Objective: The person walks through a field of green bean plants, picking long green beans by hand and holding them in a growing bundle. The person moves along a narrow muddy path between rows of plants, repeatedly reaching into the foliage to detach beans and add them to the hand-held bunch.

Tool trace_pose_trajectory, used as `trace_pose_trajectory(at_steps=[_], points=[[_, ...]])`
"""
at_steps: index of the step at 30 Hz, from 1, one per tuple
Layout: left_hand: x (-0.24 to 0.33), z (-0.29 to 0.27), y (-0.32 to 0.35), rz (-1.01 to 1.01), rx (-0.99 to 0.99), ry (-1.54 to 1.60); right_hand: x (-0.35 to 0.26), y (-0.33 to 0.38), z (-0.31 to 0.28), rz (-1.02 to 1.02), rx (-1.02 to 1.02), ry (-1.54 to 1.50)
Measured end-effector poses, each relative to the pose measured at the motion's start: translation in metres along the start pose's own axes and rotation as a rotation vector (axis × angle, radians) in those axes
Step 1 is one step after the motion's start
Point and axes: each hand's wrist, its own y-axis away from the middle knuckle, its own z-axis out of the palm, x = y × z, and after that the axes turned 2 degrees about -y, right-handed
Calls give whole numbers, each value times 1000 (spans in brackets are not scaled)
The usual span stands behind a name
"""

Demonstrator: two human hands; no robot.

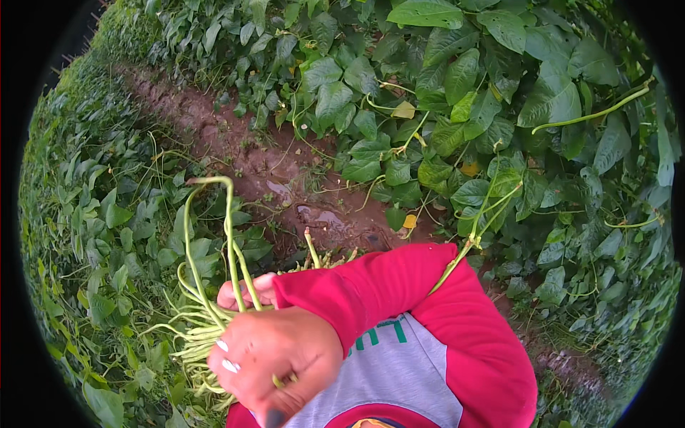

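Note:
My right arm [385, 282], in a red sleeve, crosses my chest to the left. At its end my right hand [275, 353] is closed on a few long green beans [234, 264], which rise past the fingers and bend over at the top. A bean end also shows in the curl of its fingers. Just behind it, partly hidden, my left hand [246, 291] curls against a thick bundle of long beans [200, 342]. Bean tips fan out left of the hands, and more ends [321, 260] poke out behind the sleeve. The middle of the bundle is hidden.
Dense leafy bean plants [457, 85] stand ahead and right, more [107, 235] at left. A muddy, wet path [264, 178] runs diagonally between them. One long bean [592, 118] hangs at upper right. A forked stem [474, 239] reaches over my right sleeve.

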Motion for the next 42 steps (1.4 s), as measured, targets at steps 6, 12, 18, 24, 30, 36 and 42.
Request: trace_pose_trajectory(at_steps=[6, 12, 18, 24, 30, 36, 42], points=[[-5, 6, -3, 103, 17, -40, -34, 53, -21, 139, -118, 163], [1, -14, -33, 176, -324, 87, -43, 164, -72, 402, 424, -169], [31, -32, -33, 147, -640, -179, 14, 340, -157, 486, 1592, -219], [48, -29, -5, 13, -562, -238, 38, 447, -253, 168, 2045, -216], [49, -29, 21, 34, -487, -290, 46, 435, -287, 207, 2163, -316], [56, -21, 25, 47, -444, -321, 26, 463, -273, 636, 2267, 117], [49, -34, 25, 90, -491, -306, 17, 465, -184, 485, 2184, -35]])
